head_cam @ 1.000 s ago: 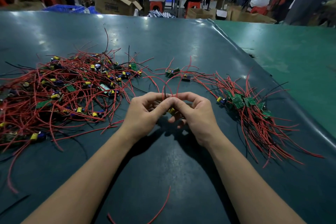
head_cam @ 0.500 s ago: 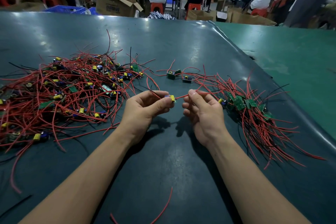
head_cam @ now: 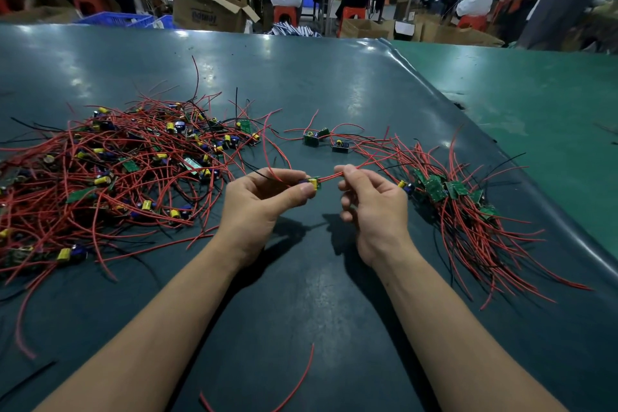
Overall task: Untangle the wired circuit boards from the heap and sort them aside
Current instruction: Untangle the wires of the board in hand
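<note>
The left hand [head_cam: 259, 199] pinches a small circuit board [head_cam: 312, 183] between thumb and fingers – its yellow capacitor shows just past the thumb tip. The right hand [head_cam: 374, 207] pinches the red wire [head_cam: 329, 176] that runs out of that board, thumb and forefinger closed on it, the other fingers curled below. Both hands are held above the middle of the worktop [head_cam: 301, 294], a short stretch of wire taut between them.

The heap [head_cam: 117, 174] of tangled red wires and boards with yellow and blue capacitors spreads over the left part of the worktop, reaching its left edge. The sorted pile [head_cam: 454, 204] lies toward the right edge, green boards bunched together with their red wires fanning toward the near right corner. Between the two, farther from the person, two loose boards [head_cam: 326, 141] sit side by side, wires trailing to the right.

A stray red wire [head_cam: 297, 381] lies curved near the near edge – a black one [head_cam: 30, 380] sits by the near left corner. Beyond the far edge, people sit on red stools beside an open cardboard box [head_cam: 209, 8]
</note>
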`<move>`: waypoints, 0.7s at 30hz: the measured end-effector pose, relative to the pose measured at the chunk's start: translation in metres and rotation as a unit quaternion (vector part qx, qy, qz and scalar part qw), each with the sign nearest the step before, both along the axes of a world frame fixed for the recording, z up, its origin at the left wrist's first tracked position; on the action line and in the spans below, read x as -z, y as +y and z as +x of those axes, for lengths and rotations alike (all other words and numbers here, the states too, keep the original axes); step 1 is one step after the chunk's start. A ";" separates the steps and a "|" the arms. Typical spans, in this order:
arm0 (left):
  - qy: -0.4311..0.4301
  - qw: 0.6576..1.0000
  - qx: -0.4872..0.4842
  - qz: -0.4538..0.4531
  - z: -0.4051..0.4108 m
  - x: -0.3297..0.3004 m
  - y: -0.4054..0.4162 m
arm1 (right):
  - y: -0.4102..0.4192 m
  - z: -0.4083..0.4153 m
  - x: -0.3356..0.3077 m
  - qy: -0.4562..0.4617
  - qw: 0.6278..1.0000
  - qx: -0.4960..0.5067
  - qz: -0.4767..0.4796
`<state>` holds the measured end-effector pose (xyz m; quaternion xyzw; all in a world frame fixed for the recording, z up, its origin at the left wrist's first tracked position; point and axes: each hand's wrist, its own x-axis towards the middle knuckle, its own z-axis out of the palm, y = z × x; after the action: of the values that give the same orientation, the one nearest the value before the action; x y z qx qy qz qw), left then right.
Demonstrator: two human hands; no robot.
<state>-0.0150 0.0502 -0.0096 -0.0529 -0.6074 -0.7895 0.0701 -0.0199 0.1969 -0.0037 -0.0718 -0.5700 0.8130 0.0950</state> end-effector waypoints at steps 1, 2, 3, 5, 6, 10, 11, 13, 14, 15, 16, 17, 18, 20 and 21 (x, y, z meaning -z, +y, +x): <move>-0.009 1.000 0.003 0.013 0.000 -0.001 0.000 | 0.002 -0.002 -0.001 0.002 1.000 0.024 -0.006; -0.014 1.000 0.006 0.021 -0.001 -0.001 -0.001 | 0.005 -0.003 -0.001 0.001 0.999 0.045 -0.012; -0.017 1.000 0.008 0.023 -0.001 -0.001 -0.001 | 0.007 -0.005 -0.002 -0.003 0.998 0.061 -0.017; -0.019 0.999 0.011 0.025 -0.002 -0.001 -0.002 | 0.010 -0.007 -0.002 -0.019 0.996 0.082 -0.038; -0.020 0.999 0.011 0.028 -0.003 0.000 -0.003 | 0.010 -0.008 -0.002 -0.027 0.994 0.085 -0.058; -0.021 0.999 0.018 0.037 -0.004 0.000 -0.003 | 0.014 -0.010 -0.005 -0.062 0.979 0.084 -0.177; -0.020 0.999 0.021 0.038 -0.004 0.000 -0.003 | 0.015 -0.011 -0.005 -0.070 0.973 0.086 -0.204; -0.017 0.999 0.024 0.039 -0.003 0.000 -0.003 | 0.018 -0.011 -0.007 -0.073 0.965 0.091 -0.235; -0.016 0.999 0.026 0.038 -0.003 0.000 -0.004 | 0.019 -0.011 -0.007 -0.071 0.964 0.094 -0.238; -0.016 0.999 0.028 0.039 -0.003 0.000 -0.004 | 0.019 -0.011 -0.008 -0.068 0.965 0.097 -0.235; -0.017 0.999 0.029 0.041 -0.003 -0.001 -0.004 | 0.020 -0.011 -0.008 -0.065 0.966 0.101 -0.230; -0.019 0.998 0.029 0.044 -0.003 -0.001 -0.005 | 0.020 -0.011 -0.008 -0.062 0.966 0.105 -0.226; -0.021 0.998 0.028 0.048 -0.003 -0.001 -0.005 | 0.020 -0.011 -0.009 -0.059 0.966 0.110 -0.225; -0.021 0.998 0.028 0.052 -0.004 0.000 -0.007 | 0.022 -0.011 -0.010 -0.054 0.965 0.116 -0.231; -0.019 0.998 0.031 0.053 -0.004 0.000 -0.007 | 0.023 -0.012 -0.010 -0.049 0.963 0.117 -0.236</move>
<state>-0.0191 0.0432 -0.0092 -0.0525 -0.5639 -0.8234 0.0365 -0.0316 0.2195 0.0060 -0.1983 -0.3538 0.9029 0.1422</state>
